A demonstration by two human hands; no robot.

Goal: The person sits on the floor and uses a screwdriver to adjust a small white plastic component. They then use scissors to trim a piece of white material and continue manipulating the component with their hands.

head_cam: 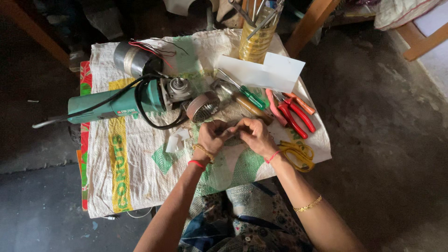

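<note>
Something small sat pinched between both hands over the woven sack (140, 186) on the low table, too hidden by fingers for me to name. From the head view I saw my left hand (212, 136) and right hand (254, 134) pressed together, fingertips meeting, closed around that piece. Just beyond them lay a green angle grinder (116, 105), a round motor part (203, 106), a green-handled screwdriver (242, 91), red pliers (294, 115) and yellow scissors (298, 153).

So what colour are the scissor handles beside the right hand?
Yellow; the scissors show best in the head view.
</note>
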